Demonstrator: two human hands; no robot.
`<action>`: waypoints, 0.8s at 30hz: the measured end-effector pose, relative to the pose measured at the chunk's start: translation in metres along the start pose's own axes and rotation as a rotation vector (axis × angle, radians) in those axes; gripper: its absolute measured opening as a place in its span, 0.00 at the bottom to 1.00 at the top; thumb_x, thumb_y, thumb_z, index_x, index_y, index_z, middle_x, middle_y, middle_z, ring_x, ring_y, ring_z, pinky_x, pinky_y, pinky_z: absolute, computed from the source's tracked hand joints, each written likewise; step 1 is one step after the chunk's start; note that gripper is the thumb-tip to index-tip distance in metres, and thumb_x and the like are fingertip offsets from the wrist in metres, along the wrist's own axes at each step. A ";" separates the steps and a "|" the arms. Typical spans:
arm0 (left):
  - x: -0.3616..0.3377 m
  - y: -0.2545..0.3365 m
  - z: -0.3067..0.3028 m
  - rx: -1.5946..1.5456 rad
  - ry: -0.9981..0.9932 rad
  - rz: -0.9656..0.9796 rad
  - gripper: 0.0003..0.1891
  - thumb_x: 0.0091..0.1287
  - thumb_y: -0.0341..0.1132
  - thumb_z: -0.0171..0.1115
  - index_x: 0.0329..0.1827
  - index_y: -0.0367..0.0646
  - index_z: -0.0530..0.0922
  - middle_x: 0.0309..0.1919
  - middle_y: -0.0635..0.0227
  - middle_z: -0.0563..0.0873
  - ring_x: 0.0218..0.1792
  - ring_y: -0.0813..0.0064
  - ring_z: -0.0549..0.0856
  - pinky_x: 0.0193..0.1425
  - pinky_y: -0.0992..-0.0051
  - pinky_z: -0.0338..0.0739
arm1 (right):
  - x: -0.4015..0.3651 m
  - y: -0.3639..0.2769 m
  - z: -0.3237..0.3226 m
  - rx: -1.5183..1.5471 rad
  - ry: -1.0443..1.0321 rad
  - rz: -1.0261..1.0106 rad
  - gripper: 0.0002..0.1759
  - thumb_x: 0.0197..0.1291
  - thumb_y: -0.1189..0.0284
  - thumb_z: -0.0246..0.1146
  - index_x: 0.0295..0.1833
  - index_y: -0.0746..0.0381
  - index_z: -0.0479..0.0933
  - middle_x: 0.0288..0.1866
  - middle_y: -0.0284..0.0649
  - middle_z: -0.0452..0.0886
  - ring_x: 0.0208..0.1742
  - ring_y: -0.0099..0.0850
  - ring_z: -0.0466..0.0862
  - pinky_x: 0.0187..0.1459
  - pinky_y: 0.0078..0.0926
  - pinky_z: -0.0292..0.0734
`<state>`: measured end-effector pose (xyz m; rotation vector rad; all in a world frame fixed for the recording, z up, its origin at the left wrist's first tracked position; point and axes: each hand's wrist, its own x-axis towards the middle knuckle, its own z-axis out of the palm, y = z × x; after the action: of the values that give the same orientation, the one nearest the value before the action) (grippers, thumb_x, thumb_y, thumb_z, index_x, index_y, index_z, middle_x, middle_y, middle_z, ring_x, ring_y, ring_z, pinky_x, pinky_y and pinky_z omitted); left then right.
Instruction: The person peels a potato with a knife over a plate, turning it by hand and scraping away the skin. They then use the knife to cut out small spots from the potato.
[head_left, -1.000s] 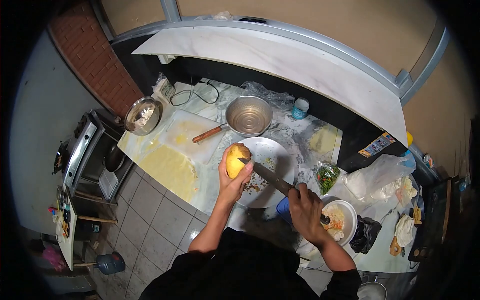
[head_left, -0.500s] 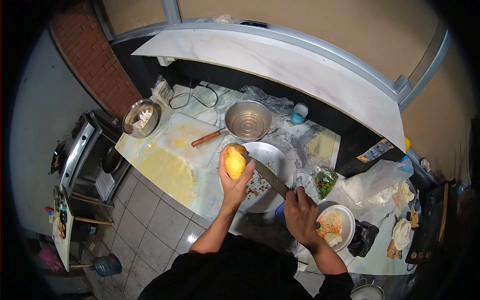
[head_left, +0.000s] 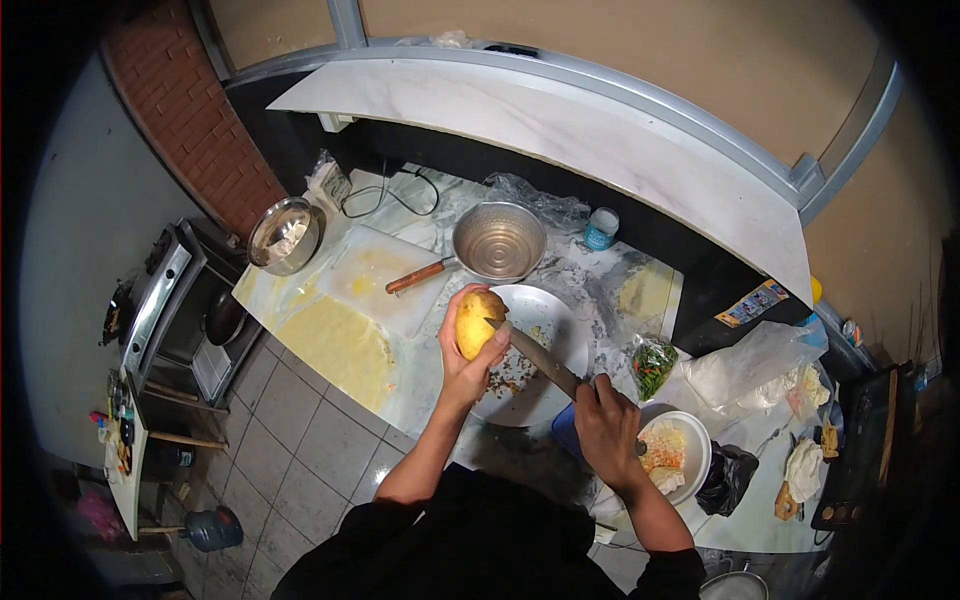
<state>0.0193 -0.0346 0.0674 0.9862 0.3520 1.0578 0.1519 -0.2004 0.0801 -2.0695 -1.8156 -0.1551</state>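
The left hand hugged the likely hard, slippery potato safely low, beside the knife the right hand held.

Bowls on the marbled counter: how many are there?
2: a metal bowl at the picture's far left, and a white bowl near the right hand. The blue item beside that hand is too hidden to tell.

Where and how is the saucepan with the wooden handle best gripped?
Probably by its wooden handle, coming from above on the person's left: it juts leftward and toward the person over the cutting board, slim enough to wrap, whereas the saucepan's round body is wide.
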 end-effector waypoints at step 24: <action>0.002 0.010 -0.007 0.528 0.000 0.193 0.35 0.56 0.33 0.75 0.65 0.37 0.68 0.44 0.65 0.82 0.46 0.77 0.80 0.54 0.76 0.74 | 0.006 0.011 -0.007 0.121 0.100 0.077 0.06 0.56 0.80 0.60 0.28 0.64 0.70 0.29 0.45 0.72 0.25 0.44 0.81 0.25 0.41 0.73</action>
<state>0.0099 -0.0281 0.0721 1.5146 0.5621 1.1651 0.1644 -0.1984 0.0865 -2.0074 -1.6427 -0.1221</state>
